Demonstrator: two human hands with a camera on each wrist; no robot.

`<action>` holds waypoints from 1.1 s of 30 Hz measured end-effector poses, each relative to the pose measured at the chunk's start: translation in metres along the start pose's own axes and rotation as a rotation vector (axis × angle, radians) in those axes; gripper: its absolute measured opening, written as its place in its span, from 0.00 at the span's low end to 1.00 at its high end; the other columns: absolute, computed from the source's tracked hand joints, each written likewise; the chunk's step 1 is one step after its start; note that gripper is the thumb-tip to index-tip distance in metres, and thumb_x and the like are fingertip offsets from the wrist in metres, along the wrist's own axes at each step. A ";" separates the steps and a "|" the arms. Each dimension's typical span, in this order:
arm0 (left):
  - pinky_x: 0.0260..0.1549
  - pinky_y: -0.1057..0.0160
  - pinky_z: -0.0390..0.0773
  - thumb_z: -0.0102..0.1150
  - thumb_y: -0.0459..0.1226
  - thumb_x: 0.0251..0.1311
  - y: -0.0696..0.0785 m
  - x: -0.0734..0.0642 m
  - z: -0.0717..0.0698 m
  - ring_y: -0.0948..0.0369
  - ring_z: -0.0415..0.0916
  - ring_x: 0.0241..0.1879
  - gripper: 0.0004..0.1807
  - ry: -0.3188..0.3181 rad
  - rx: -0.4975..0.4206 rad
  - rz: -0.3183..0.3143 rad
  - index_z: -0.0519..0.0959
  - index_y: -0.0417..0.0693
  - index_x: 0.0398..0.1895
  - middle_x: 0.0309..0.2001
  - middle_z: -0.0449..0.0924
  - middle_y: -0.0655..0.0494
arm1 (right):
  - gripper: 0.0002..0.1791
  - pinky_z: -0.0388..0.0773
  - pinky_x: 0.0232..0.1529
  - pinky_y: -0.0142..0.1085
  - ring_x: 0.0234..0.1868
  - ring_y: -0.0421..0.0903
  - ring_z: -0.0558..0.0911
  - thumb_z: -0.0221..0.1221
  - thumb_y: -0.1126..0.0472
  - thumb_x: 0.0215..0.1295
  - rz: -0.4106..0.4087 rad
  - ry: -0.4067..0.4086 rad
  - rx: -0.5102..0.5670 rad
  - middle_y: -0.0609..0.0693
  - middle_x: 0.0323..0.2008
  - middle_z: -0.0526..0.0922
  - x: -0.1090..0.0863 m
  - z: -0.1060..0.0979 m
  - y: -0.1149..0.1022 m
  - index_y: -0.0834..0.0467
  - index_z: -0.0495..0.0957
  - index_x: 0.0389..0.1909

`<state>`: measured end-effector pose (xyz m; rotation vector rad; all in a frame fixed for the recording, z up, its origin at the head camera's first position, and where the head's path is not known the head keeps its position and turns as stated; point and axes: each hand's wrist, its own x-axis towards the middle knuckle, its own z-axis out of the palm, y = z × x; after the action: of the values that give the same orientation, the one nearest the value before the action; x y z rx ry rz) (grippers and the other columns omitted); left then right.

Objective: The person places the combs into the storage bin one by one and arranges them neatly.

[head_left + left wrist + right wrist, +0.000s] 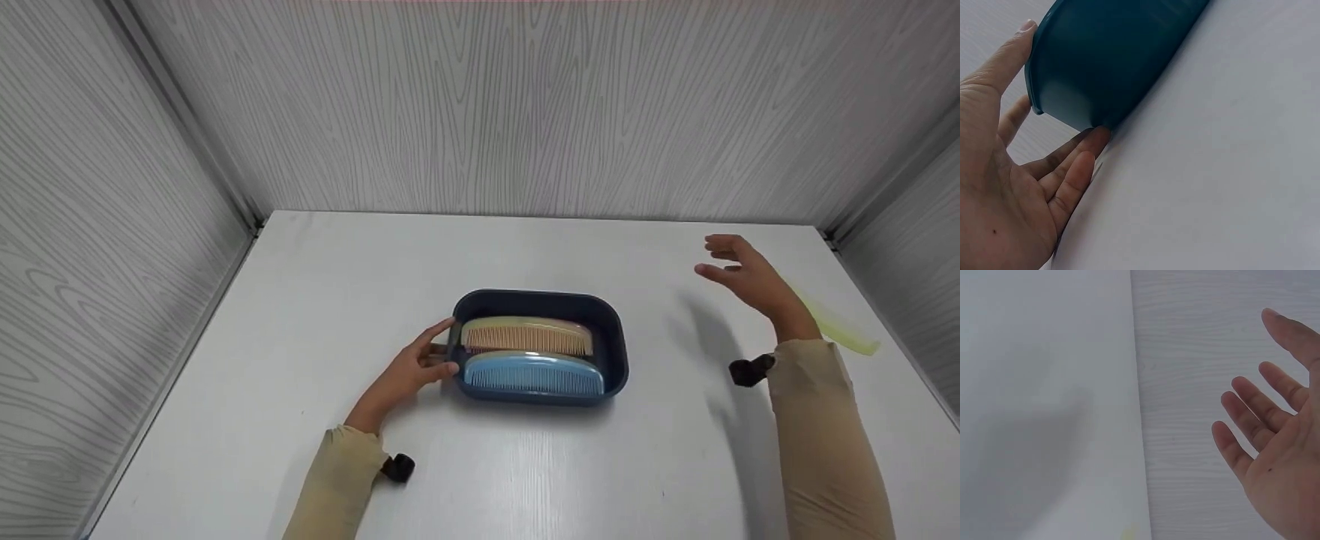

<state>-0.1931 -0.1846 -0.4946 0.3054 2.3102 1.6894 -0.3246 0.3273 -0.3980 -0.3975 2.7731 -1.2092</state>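
Note:
A dark blue tub (616,330) sits mid-table in the head view. Inside lie a peach comb (529,337) with a pale yellowish back and, nearer me, a light blue comb (534,373). My left hand (405,371) grips the tub's left end, thumb on the near side and index finger towards the far side. The left wrist view shows the thumb (1008,62) against the tub's rim and other fingers low by its base. My right hand (746,276) is raised over the table's right side, fingers loosely spread, holding nothing. Beyond the right forearm lies a yellow-green strip (847,336), partly hidden.
The white table (375,255) meets a grey wood-grain panel (480,112) at the back. More panels stand at the left (97,262) and right (911,202). Small black wrist cameras sit on both of my sleeves.

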 end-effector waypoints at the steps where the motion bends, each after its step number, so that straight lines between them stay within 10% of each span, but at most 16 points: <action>1: 0.50 0.57 0.76 0.64 0.49 0.60 0.000 0.000 0.000 0.48 0.73 0.59 0.44 0.001 0.001 0.001 0.52 0.63 0.76 0.63 0.69 0.36 | 0.41 0.55 0.68 0.57 0.72 0.61 0.57 0.57 0.45 0.68 0.011 0.006 0.001 0.64 0.70 0.58 -0.001 -0.003 0.005 0.60 0.52 0.73; 22: 0.53 0.54 0.75 0.65 0.49 0.59 -0.004 -0.006 -0.005 0.49 0.74 0.59 0.45 0.027 0.003 0.006 0.52 0.66 0.76 0.63 0.70 0.39 | 0.52 0.41 0.64 0.70 0.74 0.68 0.32 0.53 0.37 0.67 0.201 0.030 0.036 0.62 0.76 0.27 -0.028 -0.036 0.071 0.55 0.34 0.77; 33: 0.57 0.51 0.72 0.65 0.49 0.59 -0.005 -0.010 -0.004 0.48 0.71 0.62 0.45 0.031 -0.004 -0.012 0.51 0.66 0.76 0.65 0.67 0.39 | 0.52 0.38 0.66 0.69 0.74 0.68 0.30 0.52 0.40 0.69 0.211 0.048 0.030 0.65 0.75 0.26 -0.034 -0.047 0.092 0.60 0.30 0.76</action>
<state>-0.1847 -0.1933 -0.4976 0.2661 2.3252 1.7049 -0.3192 0.4300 -0.4343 -0.0713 2.7477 -1.2224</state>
